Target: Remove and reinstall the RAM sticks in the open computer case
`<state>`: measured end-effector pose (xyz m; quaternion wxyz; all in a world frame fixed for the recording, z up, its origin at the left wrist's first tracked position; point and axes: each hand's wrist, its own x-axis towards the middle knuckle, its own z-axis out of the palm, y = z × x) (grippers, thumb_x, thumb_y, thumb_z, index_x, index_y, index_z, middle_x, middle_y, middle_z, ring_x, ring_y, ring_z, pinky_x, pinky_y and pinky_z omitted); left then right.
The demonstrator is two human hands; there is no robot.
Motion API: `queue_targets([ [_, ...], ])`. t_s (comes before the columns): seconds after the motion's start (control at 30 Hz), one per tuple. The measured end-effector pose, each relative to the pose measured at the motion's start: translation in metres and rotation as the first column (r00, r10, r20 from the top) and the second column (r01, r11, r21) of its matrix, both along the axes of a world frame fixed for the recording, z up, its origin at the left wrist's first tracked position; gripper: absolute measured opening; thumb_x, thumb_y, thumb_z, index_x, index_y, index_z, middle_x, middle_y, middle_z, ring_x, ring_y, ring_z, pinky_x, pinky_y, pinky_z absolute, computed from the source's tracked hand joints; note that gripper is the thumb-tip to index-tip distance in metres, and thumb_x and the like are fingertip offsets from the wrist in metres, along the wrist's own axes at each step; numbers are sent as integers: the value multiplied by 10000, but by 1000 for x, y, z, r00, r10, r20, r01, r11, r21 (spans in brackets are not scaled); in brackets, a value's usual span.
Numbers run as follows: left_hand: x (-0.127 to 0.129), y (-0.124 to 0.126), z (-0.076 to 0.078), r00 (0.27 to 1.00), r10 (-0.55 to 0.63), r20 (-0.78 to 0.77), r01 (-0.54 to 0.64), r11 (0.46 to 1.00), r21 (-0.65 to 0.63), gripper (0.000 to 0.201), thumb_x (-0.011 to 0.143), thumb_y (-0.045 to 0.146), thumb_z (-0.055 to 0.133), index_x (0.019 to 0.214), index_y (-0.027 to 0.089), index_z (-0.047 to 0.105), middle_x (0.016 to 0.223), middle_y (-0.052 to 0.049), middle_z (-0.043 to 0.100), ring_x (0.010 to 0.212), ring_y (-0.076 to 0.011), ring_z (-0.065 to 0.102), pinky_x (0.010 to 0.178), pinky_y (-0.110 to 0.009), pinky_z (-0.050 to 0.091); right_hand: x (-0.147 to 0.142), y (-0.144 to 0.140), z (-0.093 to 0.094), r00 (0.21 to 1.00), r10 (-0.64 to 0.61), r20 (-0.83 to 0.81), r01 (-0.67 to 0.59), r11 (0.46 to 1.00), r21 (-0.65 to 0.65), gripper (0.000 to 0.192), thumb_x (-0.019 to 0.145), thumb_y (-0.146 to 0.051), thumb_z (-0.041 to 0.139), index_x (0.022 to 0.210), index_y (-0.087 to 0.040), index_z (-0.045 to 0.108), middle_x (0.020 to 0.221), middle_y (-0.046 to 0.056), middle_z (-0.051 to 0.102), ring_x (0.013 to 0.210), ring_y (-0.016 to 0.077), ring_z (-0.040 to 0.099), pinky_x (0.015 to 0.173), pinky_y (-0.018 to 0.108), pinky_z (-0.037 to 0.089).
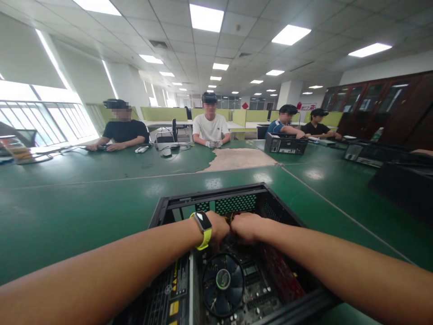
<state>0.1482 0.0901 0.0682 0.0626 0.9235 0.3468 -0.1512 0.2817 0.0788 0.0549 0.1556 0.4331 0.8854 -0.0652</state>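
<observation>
An open black computer case (280,203) lies on the table in front of me. Both of my hands reach into its far part, close together. My left hand (218,228), with a watch on a yellow-green strap (204,234) at the wrist, has its fingers closed. Just beside it, my right hand (246,228) is curled too. Thin yellowish wires (230,217) show between the hands at the fingers; their ends are hidden. Nearer to me are a round cooling fan (223,284), the motherboard (255,289), a red card (282,271) and a labelled power supply (172,284).
The green table (101,198) has a bare tan patch (240,159). Across it sit several people, one with folded gloved hands (214,144). Another computer case (287,143) stands at the far right. Mice and cables (167,152) lie at the far left.
</observation>
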Motion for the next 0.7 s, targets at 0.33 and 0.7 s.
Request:
queue_targets([
  [0.33,21,-3,-5,929,-79,-361,82,997,-6,287,567,227,741,841,141,727,879,-154,718,847,-296,659,735,-340,517,2,10,-4,996,-13,88,20,996,-81,378,590,-285,670,938,-142,703,926,126,692,814,265,652,564,269,470],
  [0.7,27,3,-10,924,-16,-383,11,1000,-15,225,418,263,832,579,176,701,777,-118,726,750,-281,663,650,-319,520,-1,8,-4,993,-25,116,34,996,-79,504,538,-397,732,989,-175,694,975,109,686,857,269,645,601,279,474],
])
